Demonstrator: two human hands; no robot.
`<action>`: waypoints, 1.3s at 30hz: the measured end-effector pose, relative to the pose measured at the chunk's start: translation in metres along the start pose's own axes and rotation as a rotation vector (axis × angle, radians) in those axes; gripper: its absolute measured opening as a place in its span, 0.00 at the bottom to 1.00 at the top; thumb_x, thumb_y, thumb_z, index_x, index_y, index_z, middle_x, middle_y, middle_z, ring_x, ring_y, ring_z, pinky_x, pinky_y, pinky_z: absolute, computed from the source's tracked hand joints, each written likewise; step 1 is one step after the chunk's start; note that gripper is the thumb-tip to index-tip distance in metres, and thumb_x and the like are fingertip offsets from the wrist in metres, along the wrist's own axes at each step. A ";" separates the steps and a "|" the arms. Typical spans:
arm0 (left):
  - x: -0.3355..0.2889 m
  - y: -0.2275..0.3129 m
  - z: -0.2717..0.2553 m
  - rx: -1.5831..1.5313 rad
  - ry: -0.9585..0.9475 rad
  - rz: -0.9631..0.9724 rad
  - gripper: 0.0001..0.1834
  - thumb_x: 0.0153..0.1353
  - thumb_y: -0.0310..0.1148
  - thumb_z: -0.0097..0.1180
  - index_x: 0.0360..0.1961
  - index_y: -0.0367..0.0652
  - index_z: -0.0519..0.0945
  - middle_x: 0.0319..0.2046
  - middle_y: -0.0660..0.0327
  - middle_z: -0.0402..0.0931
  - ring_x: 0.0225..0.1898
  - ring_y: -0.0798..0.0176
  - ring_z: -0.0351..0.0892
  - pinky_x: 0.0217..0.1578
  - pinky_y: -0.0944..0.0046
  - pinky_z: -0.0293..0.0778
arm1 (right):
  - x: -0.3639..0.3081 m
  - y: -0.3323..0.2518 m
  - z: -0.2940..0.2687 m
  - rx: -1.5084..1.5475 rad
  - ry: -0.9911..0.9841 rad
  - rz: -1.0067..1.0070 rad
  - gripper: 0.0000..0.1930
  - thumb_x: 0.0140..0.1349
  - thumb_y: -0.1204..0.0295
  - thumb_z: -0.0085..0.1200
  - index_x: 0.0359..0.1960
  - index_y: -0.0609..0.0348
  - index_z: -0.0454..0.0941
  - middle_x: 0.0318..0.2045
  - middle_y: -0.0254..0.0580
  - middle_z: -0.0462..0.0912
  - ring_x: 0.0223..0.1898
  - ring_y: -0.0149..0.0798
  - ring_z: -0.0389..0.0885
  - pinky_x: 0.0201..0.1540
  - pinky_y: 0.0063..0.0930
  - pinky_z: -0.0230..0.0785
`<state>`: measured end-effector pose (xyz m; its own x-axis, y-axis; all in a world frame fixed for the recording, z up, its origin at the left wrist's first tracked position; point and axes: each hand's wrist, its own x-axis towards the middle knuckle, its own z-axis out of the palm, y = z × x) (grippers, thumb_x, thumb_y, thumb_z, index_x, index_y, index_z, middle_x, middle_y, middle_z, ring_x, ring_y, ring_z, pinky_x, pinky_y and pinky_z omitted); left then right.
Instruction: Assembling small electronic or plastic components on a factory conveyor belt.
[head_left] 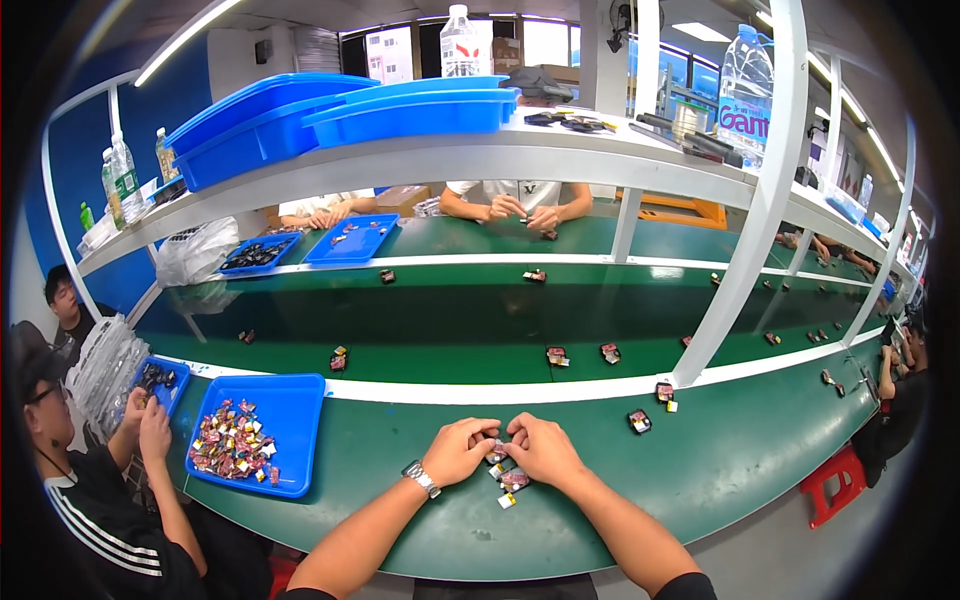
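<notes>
In front of me on the green bench, my left hand (pixel 465 450) and my right hand (pixel 545 450) come together, fingers bent and fingertips nearly meeting. Pinched between them is a small circuit board (pixel 496 454) with reddish parts, largely covered by the fingers. Just below it, on the bench, lies a second small circuit board (pixel 514 481) with a white and yellow piece beside it. My left wrist carries a metal watch (pixel 421 478).
Left of my arms, a blue tray (pixel 314 440) holds many small boards. Assembled black-and-red pieces (pixel 639 421) lie to the right and along the green belt (pixel 450 358). A white post (pixel 745 200) rises ahead, under a shelf bearing blue bins (pixel 410 118). Co-workers sit left, right and opposite.
</notes>
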<state>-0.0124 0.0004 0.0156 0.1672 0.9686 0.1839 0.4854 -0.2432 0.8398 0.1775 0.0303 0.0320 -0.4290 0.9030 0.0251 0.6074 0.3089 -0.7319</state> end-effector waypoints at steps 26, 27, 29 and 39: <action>0.000 -0.004 -0.007 -0.904 -0.082 -0.341 0.11 0.67 0.27 0.53 0.49 0.37 0.74 0.43 0.59 0.81 0.43 0.65 0.82 0.45 0.62 0.81 | -0.011 -0.012 -0.006 -0.330 0.349 -0.705 0.14 0.52 0.72 0.62 0.42 0.52 0.80 0.46 0.35 0.77 0.42 0.39 0.77 0.42 0.33 0.72; -0.002 -0.003 -0.007 -0.925 -0.086 -0.348 0.13 0.67 0.27 0.53 0.51 0.36 0.74 0.45 0.58 0.80 0.44 0.65 0.82 0.46 0.62 0.81 | -0.010 -0.011 -0.003 -0.324 0.342 -0.710 0.14 0.52 0.72 0.62 0.42 0.52 0.80 0.46 0.35 0.77 0.42 0.39 0.77 0.42 0.33 0.72; -0.001 -0.004 -0.008 -0.966 -0.114 -0.371 0.17 0.67 0.27 0.52 0.57 0.35 0.73 0.49 0.55 0.78 0.46 0.62 0.82 0.48 0.61 0.82 | -0.006 -0.006 -0.002 -0.369 0.391 -0.729 0.16 0.48 0.75 0.64 0.41 0.51 0.81 0.44 0.36 0.78 0.41 0.41 0.78 0.41 0.34 0.74; -0.001 -0.007 0.000 -0.920 -0.095 -0.324 0.18 0.67 0.25 0.53 0.57 0.33 0.72 0.47 0.55 0.78 0.47 0.62 0.81 0.48 0.60 0.83 | -0.002 -0.001 -0.006 -0.293 0.314 -0.720 0.10 0.49 0.76 0.63 0.34 0.56 0.79 0.43 0.38 0.78 0.43 0.44 0.78 0.45 0.36 0.73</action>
<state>-0.0158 0.0014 0.0090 0.2317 0.9636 -0.1336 -0.3322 0.2075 0.9201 0.1818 0.0299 0.0361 -0.5986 0.4835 0.6387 0.4245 0.8676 -0.2589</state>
